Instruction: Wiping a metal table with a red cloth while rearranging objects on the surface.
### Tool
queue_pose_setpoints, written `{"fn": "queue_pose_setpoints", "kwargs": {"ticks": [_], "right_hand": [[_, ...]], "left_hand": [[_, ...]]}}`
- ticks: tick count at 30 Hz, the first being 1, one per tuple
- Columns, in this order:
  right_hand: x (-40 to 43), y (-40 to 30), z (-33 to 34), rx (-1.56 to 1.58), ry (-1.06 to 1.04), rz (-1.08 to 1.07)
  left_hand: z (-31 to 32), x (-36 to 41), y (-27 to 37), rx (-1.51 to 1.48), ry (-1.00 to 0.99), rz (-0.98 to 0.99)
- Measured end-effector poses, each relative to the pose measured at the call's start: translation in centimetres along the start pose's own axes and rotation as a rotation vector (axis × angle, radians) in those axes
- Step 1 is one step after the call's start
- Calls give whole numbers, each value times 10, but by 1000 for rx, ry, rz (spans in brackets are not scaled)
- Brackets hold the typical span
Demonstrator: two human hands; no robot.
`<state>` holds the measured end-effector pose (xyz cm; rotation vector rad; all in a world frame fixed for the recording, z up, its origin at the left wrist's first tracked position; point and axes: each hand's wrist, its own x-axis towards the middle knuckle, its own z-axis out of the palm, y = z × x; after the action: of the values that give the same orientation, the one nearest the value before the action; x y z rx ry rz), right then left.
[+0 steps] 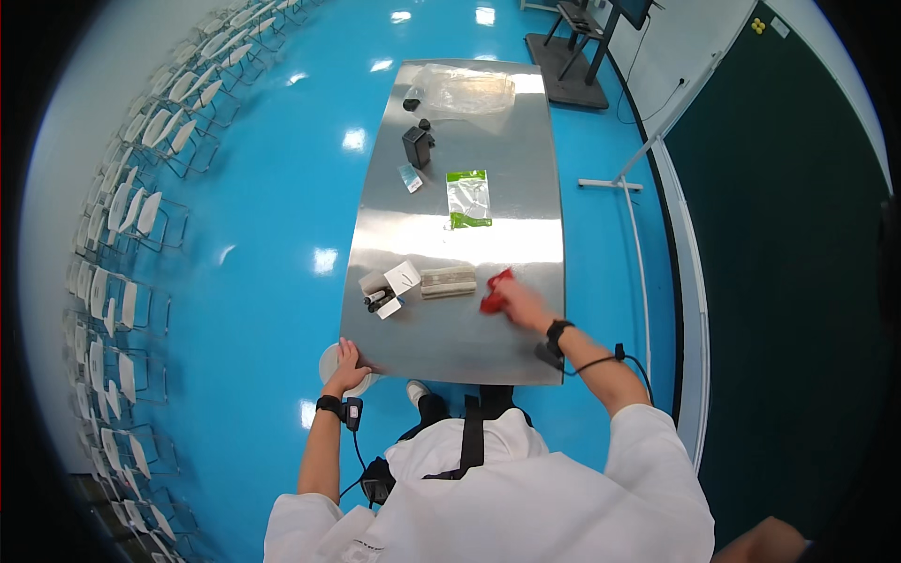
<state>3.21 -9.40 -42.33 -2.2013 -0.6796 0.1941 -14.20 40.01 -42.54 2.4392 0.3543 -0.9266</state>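
Note:
My right hand (521,302) is on a red cloth (495,301) on the right side of the metal-topped table (450,352); the hand is slightly blurred. At the near left corner, my left hand (345,367) rests against the table edge with its fingers apart, above a round white container (331,362) partly hidden below. Left of the red cloth lies a folded grey-beige striped cloth (448,282). Beside that, an open white box (402,278) stands with dark markers (380,300) in it.
Farther up the table are a green-edged clear packet (469,199), a small card (410,179), a black box-shaped object (416,147) and clear plastic sheeting (464,90). White folding chairs (148,211) line the left; a white stand (611,184) and dark green board (774,246) are at right.

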Motion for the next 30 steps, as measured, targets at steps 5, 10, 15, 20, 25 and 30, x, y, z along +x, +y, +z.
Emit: {"fn": "queue_pose_setpoints", "kwargs": {"ticks": [5, 10, 15, 20, 25, 30], "right_hand": [[23, 30, -17, 151, 170, 233], [-14, -11, 15, -187, -144, -286], [24, 0, -33, 133, -4, 167], [18, -12, -14, -208, -19, 18], [-44, -21, 13, -62, -172, -415], [-4, 10, -23, 24, -81, 132]], "left_hand": [[3, 12, 11, 19, 13, 38], [10, 6, -10, 14, 31, 31], [6, 9, -6, 24, -2, 9], [9, 4, -10, -9, 18, 4], [15, 9, -24, 28, 62, 27], [17, 9, -22, 29, 75, 27]]}}
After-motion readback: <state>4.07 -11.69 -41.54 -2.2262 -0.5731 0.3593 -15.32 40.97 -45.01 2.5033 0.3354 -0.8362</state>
